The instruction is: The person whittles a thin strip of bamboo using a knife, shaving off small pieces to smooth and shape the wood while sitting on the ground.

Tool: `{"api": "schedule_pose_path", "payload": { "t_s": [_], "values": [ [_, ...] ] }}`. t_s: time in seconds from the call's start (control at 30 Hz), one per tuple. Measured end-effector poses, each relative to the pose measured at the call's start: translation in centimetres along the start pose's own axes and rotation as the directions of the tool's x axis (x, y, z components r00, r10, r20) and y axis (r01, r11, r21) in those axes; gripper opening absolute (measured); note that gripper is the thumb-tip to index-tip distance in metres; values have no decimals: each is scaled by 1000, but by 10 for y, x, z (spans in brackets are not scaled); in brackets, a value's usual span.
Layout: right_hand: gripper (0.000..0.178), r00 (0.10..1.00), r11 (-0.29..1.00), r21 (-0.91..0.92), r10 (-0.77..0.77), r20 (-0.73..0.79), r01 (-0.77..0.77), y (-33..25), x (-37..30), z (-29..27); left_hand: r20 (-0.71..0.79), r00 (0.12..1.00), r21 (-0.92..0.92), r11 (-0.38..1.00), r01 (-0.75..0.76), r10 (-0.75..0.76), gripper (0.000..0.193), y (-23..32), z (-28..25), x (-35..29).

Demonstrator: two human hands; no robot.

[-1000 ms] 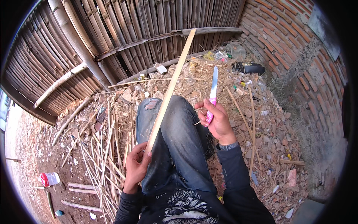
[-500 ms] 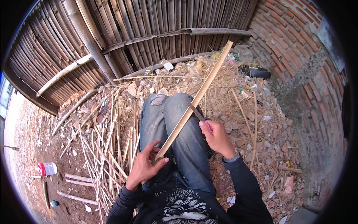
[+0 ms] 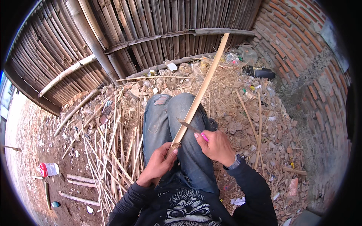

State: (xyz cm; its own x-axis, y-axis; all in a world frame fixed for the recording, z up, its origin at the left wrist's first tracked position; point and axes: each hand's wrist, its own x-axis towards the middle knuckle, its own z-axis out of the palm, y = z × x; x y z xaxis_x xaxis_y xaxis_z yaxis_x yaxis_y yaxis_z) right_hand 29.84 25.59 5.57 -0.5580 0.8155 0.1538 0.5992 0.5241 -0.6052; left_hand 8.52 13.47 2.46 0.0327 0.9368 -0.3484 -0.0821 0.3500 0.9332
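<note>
A long split bamboo strip [image 3: 205, 84] slants across my jeans [image 3: 180, 109], its far end reaching up in front of the bamboo wall. Near its lower end my left hand [image 3: 161, 160] is wrapped round it, thumb on top. My right hand [image 3: 217, 146] grips a knife [image 3: 191, 127] by its pink handle. The dark blade lies across the strip a little above my left hand, its tip pointing to the left. Whether the edge is biting into the bamboo I cannot tell.
A heap of thin bamboo strips [image 3: 109, 158] lies on the ground to my left, with a red and white tub [image 3: 49, 169] beyond it. Rubble and dry straw [image 3: 226, 109] spread ahead. A bamboo wall [image 3: 158, 34] and a brick wall [image 3: 313, 75] meet at the far right.
My left hand has gone from loosely spread fingers to a closed hold on the strip. The strip stands steeper, and the knife has come down and left along it.
</note>
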Motion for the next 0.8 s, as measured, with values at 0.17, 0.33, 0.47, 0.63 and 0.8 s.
{"api": "schedule_pose_path", "payload": {
  "t_s": [0.17, 0.33, 0.47, 0.63, 0.8],
  "values": [
    [48, 993, 974, -190, -118, 18, 119, 4, -5, 8, -42, 996, 39, 996, -75, 77, 22, 10, 17, 20],
    [49, 987, 955, -256, -158, -21, 148, 19, 2, 14, 19, 999, -147, 988, -40, 43, 21, 3, 17, 25],
    [51, 976, 946, -262, -210, -53, 189, 42, 18, 15, 69, 998, -210, 978, 4, 11, 21, 0, 8, 16],
    [56, 984, 951, -306, -21, -179, -35, 63, 62, -14, 130, 989, -248, 964, 96, -65, 25, -8, -14, -20],
    [65, 932, 912, -322, 140, -335, -253, 159, 100, -61, 180, 963, -191, 953, 234, -201, 21, -43, -44, -94]
  ]
}}
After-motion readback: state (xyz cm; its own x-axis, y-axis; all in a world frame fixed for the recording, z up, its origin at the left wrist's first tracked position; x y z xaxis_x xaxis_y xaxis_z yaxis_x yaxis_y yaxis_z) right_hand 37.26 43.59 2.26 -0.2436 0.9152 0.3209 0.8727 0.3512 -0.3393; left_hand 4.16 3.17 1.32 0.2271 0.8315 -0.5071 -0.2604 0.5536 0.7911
